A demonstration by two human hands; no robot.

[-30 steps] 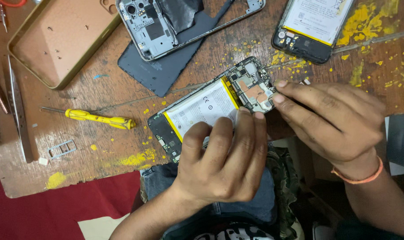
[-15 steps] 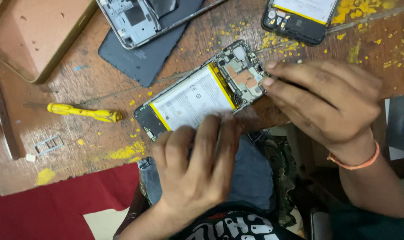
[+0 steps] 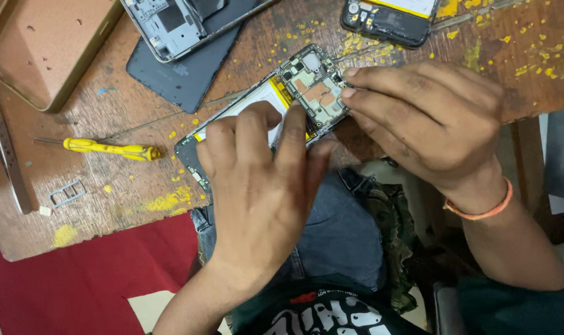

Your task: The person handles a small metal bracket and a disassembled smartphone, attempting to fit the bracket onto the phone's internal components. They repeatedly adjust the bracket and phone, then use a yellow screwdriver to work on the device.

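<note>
An opened phone [image 3: 307, 87] lies slantwise at the near edge of a worn wooden table [image 3: 139, 180], its circuit board and white, yellow-edged battery [image 3: 266, 99] bared. My left hand [image 3: 257, 186] lies flat over the phone's lower half, fingers spread on the battery, pressing it down. My right hand [image 3: 425, 118] reaches in from the right, its fingertips pinched at the top right corner of the circuit board. An orange band circles the right wrist. Whether the fingertips hold a small part is hidden.
A yellow-handled screwdriver [image 3: 111, 149] lies left of the phone. A dark back cover [image 3: 183, 68] and a grey phone frame [image 3: 170, 25] lie at the top, another opened phone [image 3: 390, 18] top right. A brown tray [image 3: 46, 49] sits top left, a SIM tray [image 3: 67, 193] near the edge.
My left hand has slid up over the battery, covering more of the phone. My right fingertips have stayed at the board's corner. The view has shifted closer.
</note>
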